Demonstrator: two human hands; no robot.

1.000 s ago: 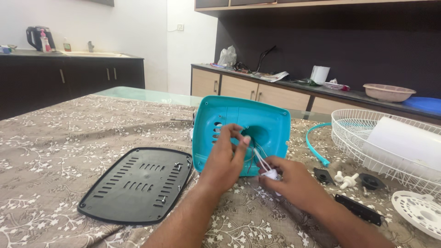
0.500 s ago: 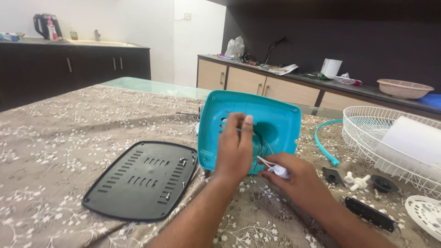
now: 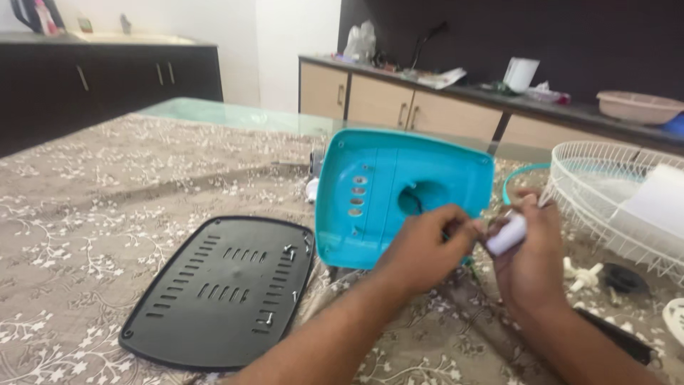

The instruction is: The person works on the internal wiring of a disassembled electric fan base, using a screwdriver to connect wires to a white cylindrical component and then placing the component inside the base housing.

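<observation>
A turquoise plastic housing (image 3: pixel 385 185) stands tilted on the table, with a round hole and a column of small slots in its face. My left hand (image 3: pixel 426 247) is in front of its lower right part, fingers pinched on thin wires beside the hole. My right hand (image 3: pixel 528 251) is just right of it, closed around a small white cylindrical part (image 3: pixel 506 234). The two hands nearly touch. A black vented base plate (image 3: pixel 221 289) lies flat to the left of the housing.
A white wire fan grille (image 3: pixel 605 196) sits at the right, with a turquoise ring (image 3: pixel 516 178) behind the housing. Small white and black parts (image 3: pixel 602 274) lie near the right edge. A floral cloth (image 3: pixel 92 214) covers the table; counters and cabinets line the walls behind.
My left hand came off the housing's face and moved down to the right to meet my right hand. My right hand lifted the white part. The camera moved closer.
</observation>
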